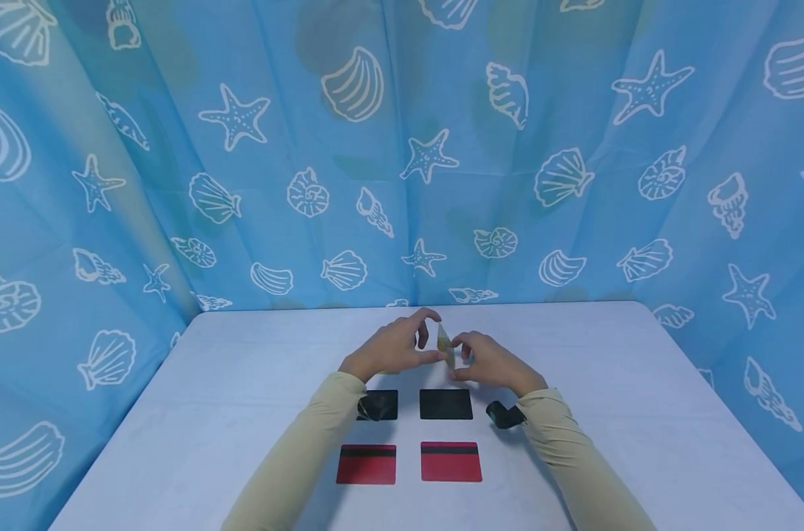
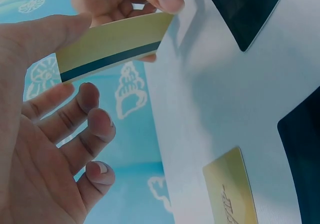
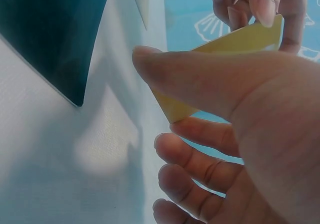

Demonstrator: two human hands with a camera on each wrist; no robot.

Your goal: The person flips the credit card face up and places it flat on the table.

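Note:
A gold card point(image 2: 107, 49) with a dark stripe is held up on edge between both hands, over the far part of the table. My left hand point(image 1: 398, 345) pinches one end between thumb and index finger, its other fingers loosely bent. At the opposite end, the thumb and index finger of my right hand point(image 1: 491, 361) pinch the same card, seen partly behind the thumb in the right wrist view. Another gold card point(image 2: 231, 186) lies on the table, mostly hidden by the left hand in the head view.
Nearer on the white table point(image 1: 641, 457) lie two black cards, one at right point(image 1: 445, 405) and one partly behind the left wrist camera point(image 1: 374, 405). Closest are two red cards with dark stripes, left point(image 1: 366, 468) and right point(image 1: 451, 466). A seashell-patterned blue curtain point(image 1: 402, 184) hangs behind.

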